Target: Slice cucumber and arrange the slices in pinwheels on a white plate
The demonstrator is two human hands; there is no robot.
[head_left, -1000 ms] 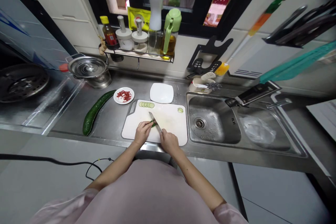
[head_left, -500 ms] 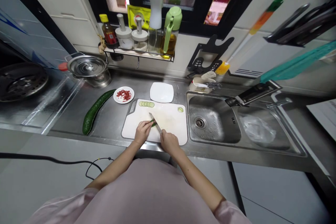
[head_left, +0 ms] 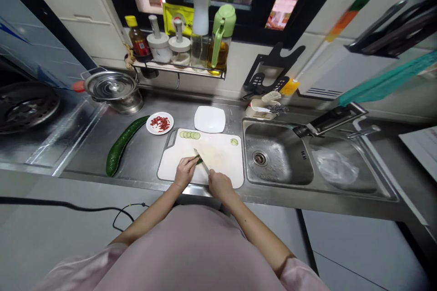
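Observation:
My left hand is curled over a short green cucumber piece on the white cutting board. My right hand grips the handle of a knife, whose blade rests against the cucumber piece beside my left fingers. A row of cucumber slices lies along the board's far edge. A single slice sits at the far right corner of the board.
A whole cucumber lies left of the board. A small dish of chopped red chilli and an empty white plate stand behind it. A steel sink is on the right, a lidded pot at back left, a condiment rack on the wall.
Both hands stay in place on the board; the knife blade sits slightly lower against the cucumber piece. The camera view has shifted a little.

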